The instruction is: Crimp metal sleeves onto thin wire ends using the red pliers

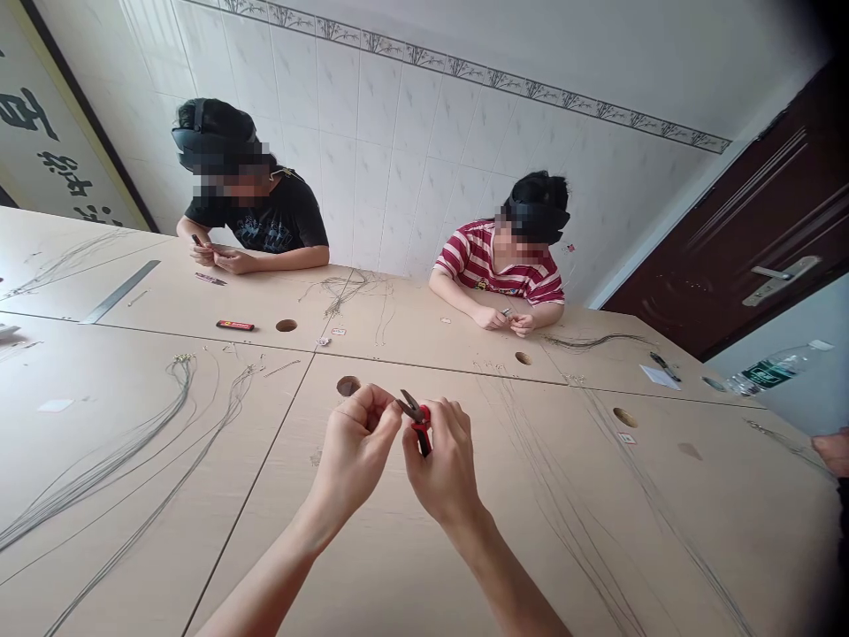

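Note:
In the middle of the head view my right hand (441, 460) is wrapped round a pair of pliers (422, 433) with red and black handles. The jaws of the pliers stand a little apart and point up and to the left. My left hand (358, 442) is closed in a pinch just beside the jaw tips. Whatever lies between its fingers is too small to make out. Long thin wires (176, 398) lie in a bundle to the left of my hands, and more loose wires (537, 451) spread to the right.
Across the light wooden table (371, 566) sit two people, one in a black shirt (279, 212), one in a striped shirt (474, 248). A red-black box cutter (235, 326), a steel ruler (123, 292), a pen (664, 367) and a bottle (776, 370) lie about. Another person's hand (832, 453) shows at right.

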A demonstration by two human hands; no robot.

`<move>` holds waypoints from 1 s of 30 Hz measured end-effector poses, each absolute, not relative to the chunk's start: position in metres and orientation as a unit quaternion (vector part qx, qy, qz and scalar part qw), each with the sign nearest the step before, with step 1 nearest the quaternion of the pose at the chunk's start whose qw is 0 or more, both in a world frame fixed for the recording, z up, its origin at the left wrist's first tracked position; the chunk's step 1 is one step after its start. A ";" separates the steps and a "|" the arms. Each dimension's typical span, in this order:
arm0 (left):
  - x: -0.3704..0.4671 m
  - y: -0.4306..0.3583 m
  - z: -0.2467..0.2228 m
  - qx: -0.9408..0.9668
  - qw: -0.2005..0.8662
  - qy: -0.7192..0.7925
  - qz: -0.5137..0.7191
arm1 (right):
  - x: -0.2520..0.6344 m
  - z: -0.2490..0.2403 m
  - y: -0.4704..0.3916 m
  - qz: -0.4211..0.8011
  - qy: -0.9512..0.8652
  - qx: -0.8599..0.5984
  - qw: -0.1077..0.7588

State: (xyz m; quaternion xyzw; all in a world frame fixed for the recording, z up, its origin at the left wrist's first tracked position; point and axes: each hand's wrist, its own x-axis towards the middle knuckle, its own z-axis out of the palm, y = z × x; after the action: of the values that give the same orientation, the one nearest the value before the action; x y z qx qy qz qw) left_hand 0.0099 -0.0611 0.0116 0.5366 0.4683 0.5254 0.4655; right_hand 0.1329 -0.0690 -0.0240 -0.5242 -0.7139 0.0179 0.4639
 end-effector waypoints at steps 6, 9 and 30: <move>0.012 -0.063 0.011 0.550 0.446 0.473 0.524 | 0.134 -0.024 -0.066 0.009 -0.710 -0.533 0.460; 0.012 -0.063 0.010 0.558 0.440 0.475 0.520 | 0.134 -0.026 -0.065 0.015 -0.707 -0.538 0.459; 0.001 -0.062 0.014 0.678 0.398 0.489 0.378 | 0.140 -0.028 -0.062 0.000 -0.728 -0.483 0.487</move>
State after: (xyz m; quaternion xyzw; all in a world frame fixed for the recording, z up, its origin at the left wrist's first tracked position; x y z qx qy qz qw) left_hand 0.0005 -0.0617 0.0139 0.6781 0.4891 0.3776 0.3978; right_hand 0.1405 -0.0620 -0.0277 -0.4830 -0.7280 0.0003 0.4866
